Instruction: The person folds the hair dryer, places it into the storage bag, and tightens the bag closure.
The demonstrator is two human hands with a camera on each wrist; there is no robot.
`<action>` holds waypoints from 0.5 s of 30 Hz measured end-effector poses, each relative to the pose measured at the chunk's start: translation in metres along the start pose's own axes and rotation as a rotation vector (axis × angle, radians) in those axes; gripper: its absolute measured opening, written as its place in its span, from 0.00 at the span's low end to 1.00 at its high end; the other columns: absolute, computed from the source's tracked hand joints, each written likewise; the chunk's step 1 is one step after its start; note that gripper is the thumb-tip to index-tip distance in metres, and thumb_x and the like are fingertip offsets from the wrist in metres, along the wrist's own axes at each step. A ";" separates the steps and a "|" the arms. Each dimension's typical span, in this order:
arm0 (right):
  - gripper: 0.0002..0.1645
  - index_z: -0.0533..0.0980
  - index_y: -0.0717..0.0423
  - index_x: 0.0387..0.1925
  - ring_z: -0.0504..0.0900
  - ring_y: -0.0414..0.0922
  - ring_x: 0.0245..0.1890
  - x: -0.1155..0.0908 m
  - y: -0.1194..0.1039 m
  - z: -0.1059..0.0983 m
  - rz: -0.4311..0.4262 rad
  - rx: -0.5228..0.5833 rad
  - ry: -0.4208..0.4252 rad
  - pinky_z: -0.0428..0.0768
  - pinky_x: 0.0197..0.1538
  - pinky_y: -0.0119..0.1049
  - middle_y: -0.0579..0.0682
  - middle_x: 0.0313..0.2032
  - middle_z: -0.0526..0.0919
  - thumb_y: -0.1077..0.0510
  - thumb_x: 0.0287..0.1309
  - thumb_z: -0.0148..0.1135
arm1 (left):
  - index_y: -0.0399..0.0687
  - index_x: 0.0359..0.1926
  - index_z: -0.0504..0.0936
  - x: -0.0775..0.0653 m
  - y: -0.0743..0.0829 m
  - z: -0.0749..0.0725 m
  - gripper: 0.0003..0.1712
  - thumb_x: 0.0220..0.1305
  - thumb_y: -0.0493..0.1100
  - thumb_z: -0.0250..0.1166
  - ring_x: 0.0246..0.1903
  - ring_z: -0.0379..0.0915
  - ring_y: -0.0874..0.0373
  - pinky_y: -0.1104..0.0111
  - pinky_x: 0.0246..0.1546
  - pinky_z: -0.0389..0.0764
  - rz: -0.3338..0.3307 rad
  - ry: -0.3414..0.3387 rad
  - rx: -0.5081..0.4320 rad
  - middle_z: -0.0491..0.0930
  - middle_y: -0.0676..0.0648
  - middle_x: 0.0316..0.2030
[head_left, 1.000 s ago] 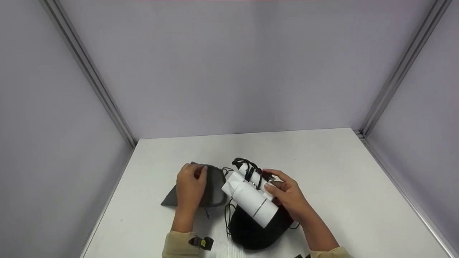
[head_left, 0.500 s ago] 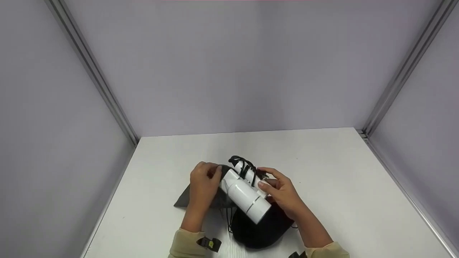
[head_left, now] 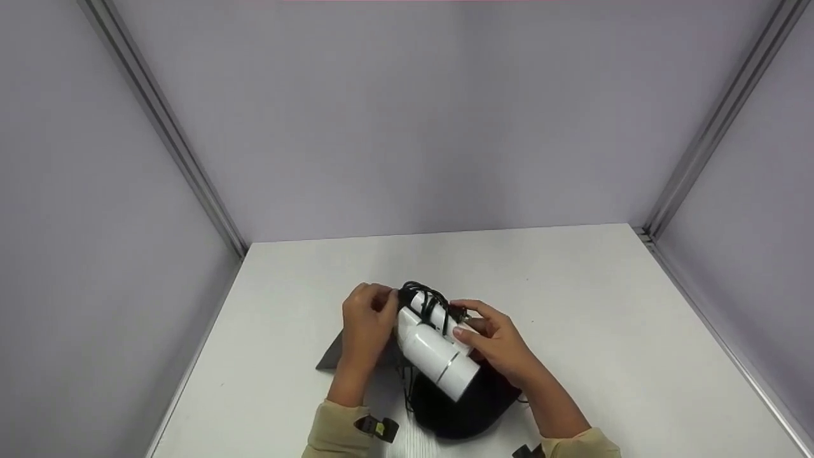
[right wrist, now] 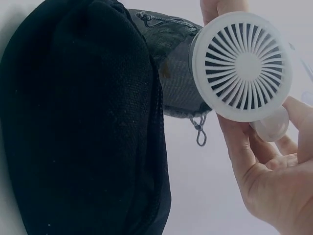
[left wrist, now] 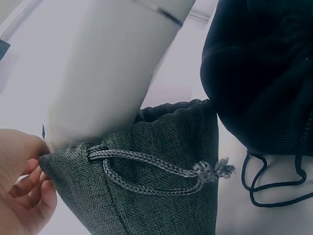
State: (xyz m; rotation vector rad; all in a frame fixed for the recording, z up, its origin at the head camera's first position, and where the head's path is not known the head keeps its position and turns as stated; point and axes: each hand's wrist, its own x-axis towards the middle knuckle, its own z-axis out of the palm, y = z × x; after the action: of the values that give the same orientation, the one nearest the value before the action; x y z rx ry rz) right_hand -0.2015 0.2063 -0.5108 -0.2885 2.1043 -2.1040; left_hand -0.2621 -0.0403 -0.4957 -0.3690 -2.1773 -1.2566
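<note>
My right hand (head_left: 493, 340) holds a white hair dryer (head_left: 429, 353) by its folded handle, which has a black cord (head_left: 426, 304) wound around it. In the right wrist view the dryer's round slotted vent (right wrist: 248, 67) faces the camera. My left hand (head_left: 369, 318) pinches the rim of a dark grey drawstring pouch (left wrist: 161, 196). The dryer's front end dips into the pouch's mouth, as the left wrist view shows; how deep it reaches is hidden. From the head view, the left hand and dryer cover most of the pouch.
A black drawstring bag (head_left: 455, 413) sits on the white table (head_left: 572, 286), just below the dryer and close to the pouch. Its thin cord (left wrist: 279, 188) trails beside it. Grey panels (head_left: 407, 114) enclose the table at the back and both sides.
My left hand has brought the pouch rightward to the dryer, so its mouth now meets the dryer's front end. The right hand keeps its hold, shifting slightly left. The black bag stays put.
</note>
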 end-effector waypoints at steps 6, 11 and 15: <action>0.35 0.70 0.53 0.75 0.87 0.46 0.43 0.000 0.001 0.001 0.004 -0.067 -0.048 0.88 0.37 0.38 0.64 0.58 0.85 0.55 0.72 0.69 | 0.41 0.33 0.89 0.002 0.001 -0.001 0.03 0.65 0.34 0.73 0.25 0.75 0.62 0.70 0.27 0.79 0.017 0.027 -0.005 0.82 0.49 0.26; 0.33 0.70 0.52 0.75 0.88 0.45 0.41 0.001 0.003 0.003 0.004 -0.058 -0.093 0.87 0.36 0.37 0.64 0.54 0.87 0.56 0.73 0.68 | 0.41 0.33 0.89 -0.001 0.008 0.000 0.03 0.65 0.33 0.74 0.25 0.75 0.62 0.71 0.26 0.79 0.038 0.012 -0.034 0.82 0.49 0.27; 0.33 0.71 0.51 0.75 0.87 0.44 0.38 0.003 0.003 0.005 0.011 -0.050 -0.103 0.86 0.35 0.35 0.64 0.52 0.88 0.55 0.72 0.68 | 0.41 0.34 0.88 -0.007 0.013 0.002 0.03 0.65 0.34 0.74 0.26 0.76 0.63 0.71 0.27 0.81 0.043 -0.020 -0.063 0.82 0.50 0.29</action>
State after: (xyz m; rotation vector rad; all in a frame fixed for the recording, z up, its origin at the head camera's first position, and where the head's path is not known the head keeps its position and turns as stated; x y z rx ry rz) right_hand -0.2030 0.2012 -0.5141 -0.3821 2.0973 -1.9874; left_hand -0.2504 -0.0317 -0.4914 -0.4534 -2.1382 -1.3054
